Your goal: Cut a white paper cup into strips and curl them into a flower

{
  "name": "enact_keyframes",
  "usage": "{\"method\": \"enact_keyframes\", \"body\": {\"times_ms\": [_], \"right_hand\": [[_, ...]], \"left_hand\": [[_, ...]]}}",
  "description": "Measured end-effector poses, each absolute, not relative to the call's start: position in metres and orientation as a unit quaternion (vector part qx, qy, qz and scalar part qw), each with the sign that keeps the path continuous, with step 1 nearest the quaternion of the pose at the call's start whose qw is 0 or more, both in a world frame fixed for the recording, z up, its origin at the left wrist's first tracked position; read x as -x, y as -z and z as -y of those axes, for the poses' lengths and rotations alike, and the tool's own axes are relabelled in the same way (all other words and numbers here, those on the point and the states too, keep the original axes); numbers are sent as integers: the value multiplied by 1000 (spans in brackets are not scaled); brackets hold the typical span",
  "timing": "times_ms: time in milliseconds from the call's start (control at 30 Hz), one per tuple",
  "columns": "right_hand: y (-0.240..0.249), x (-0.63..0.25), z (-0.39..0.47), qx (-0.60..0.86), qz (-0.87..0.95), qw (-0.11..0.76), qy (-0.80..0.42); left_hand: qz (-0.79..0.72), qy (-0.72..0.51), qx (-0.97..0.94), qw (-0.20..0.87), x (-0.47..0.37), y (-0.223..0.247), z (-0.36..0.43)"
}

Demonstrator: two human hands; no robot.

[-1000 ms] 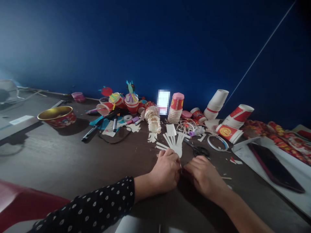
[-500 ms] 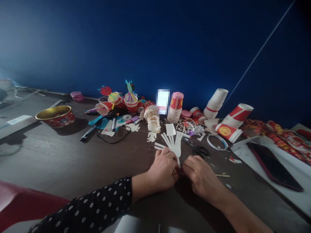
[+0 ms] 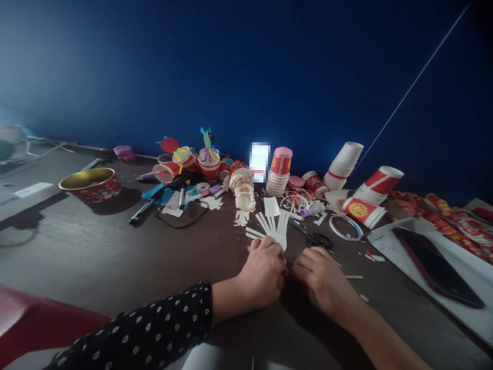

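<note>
Just in front of me, my left hand [image 3: 263, 271] is closed with curled fingers on the near end of a white paper piece cut into strips [image 3: 281, 239]. Its strips fan out on the table beyond the knuckles. A short gap to the right, my right hand [image 3: 319, 273] is also closed, its fingers bent down toward the tabletop; whatever they pinch is hidden. Beyond the right hand lie black scissors [image 3: 319, 240]. A thin wooden stick [image 3: 353, 277] pokes out to the right of that hand.
Paper cups in stacks [image 3: 279, 172], a roll of tape [image 3: 345, 227], markers [image 3: 182, 197] and paper scraps line the back. A red-and-gold bowl [image 3: 92, 191] stands left. On the right, a phone [image 3: 435, 267] lies on a white box lid [image 3: 385, 240]. A blue wall [image 3: 246, 67] rises behind.
My hands have drawn slightly apart. The left hand now covers more of the paper's narrow near end, while the fanned strips stay nearly in place. The view has shifted slightly.
</note>
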State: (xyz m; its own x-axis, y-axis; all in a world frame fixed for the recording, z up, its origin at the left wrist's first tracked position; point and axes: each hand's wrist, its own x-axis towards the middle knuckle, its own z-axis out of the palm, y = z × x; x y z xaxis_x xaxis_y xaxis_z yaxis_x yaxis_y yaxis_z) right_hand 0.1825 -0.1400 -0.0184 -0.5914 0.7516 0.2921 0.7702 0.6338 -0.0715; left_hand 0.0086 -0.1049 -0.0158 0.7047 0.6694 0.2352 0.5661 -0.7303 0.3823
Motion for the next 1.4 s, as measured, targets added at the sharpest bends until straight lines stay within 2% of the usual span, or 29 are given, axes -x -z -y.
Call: {"method": "enact_keyframes", "body": {"times_ms": [267,700,1400], "right_hand": [[17,-177,142,380,908,152,85],[24,-174,139,382,904,156,115],[20,-173,145,434,887,146,69]], "left_hand": [[-354,-158,-913,128,-8,14,106],[-372,-170,-897,166,-1,17,102],[-339,-182,-913,135,-5,18,105]]}}
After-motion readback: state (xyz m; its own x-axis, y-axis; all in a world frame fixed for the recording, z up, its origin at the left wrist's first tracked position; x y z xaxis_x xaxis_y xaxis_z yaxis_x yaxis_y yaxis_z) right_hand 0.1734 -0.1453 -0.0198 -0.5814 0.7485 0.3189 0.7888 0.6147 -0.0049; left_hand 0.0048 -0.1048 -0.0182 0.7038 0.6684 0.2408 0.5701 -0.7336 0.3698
